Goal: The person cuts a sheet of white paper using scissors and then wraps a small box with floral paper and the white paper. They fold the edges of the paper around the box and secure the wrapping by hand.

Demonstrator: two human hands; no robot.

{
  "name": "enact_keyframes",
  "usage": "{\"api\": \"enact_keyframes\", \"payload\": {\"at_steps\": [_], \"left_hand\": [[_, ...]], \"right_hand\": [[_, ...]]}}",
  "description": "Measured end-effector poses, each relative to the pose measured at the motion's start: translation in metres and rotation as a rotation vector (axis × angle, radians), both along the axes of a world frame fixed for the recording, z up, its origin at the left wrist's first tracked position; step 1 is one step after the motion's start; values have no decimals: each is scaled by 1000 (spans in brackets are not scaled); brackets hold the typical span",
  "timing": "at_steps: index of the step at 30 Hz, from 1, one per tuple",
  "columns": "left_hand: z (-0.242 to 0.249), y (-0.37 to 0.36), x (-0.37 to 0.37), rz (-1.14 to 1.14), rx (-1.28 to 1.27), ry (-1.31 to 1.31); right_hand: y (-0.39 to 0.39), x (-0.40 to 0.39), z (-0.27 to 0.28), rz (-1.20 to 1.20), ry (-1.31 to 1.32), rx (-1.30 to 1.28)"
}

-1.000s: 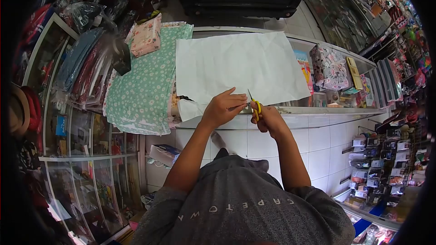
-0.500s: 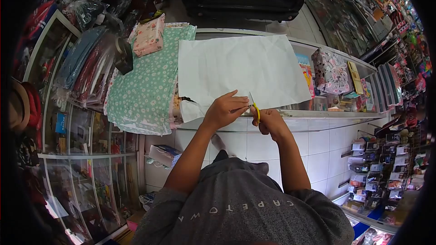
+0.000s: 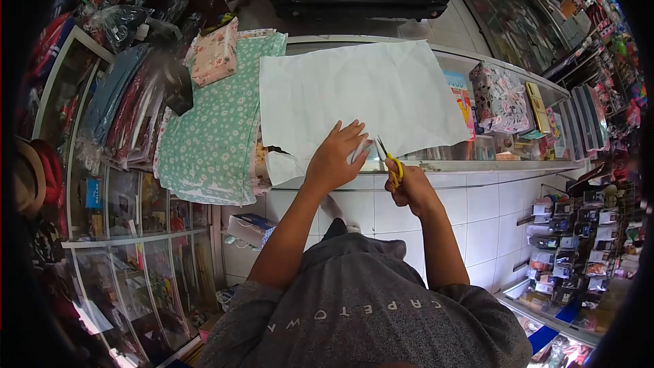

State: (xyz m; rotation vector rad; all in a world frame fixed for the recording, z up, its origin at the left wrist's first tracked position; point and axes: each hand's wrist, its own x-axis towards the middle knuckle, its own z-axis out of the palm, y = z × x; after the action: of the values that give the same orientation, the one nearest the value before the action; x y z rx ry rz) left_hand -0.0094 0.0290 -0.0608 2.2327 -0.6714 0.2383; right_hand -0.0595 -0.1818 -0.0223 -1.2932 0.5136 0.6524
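Note:
A large white sheet of paper (image 3: 354, 95) lies spread on a glass shop counter (image 3: 490, 163). My left hand (image 3: 337, 157) rests flat on the sheet's near edge, fingers spread, pressing it down. My right hand (image 3: 409, 187) grips yellow-handled scissors (image 3: 390, 160) just right of the left hand. The blades point away from me at the paper's near edge. Whether the blades are biting into the sheet is hard to tell.
A green daisy-print cloth (image 3: 218, 123) covers the counter's left part, with a pink floral packet (image 3: 216, 54) on it. A patterned gift box (image 3: 501, 99) and small boxes (image 3: 535, 105) stand to the right. Packed shelves line both sides, with white tiles (image 3: 470, 211) below the counter.
My left hand went from pinching the paper's edge to lying flat with fingers spread. The scissors and my right hand shifted slightly right and nearer to me.

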Motion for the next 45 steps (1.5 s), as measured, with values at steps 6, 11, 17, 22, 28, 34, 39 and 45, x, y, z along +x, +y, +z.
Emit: {"api": "enact_keyframes", "payload": {"at_steps": [6, 11, 17, 22, 28, 34, 39, 45], "left_hand": [[3, -1, 0, 14, -18, 43], [5, 0, -2, -3, -76, 48], [9, 2, -1, -7, -98, 25], [9, 3, 0, -2, -128, 46], [9, 9, 2, -71, -113, 49], [9, 14, 3, -113, -133, 38], [10, 16, 4, -144, -146, 10], [4, 17, 4, -143, -152, 16]], "right_hand": [[2, 3, 8, 36, 50, 5], [9, 12, 7, 58, 86, 16], [14, 20, 12, 39, 126, 15], [16, 14, 10, 17, 115, 4], [14, 14, 11, -24, 89, 104], [30, 24, 22, -14, 112, -58], [31, 30, 27, -9, 124, -174], [33, 38, 38, 89, 100, -299]]}}
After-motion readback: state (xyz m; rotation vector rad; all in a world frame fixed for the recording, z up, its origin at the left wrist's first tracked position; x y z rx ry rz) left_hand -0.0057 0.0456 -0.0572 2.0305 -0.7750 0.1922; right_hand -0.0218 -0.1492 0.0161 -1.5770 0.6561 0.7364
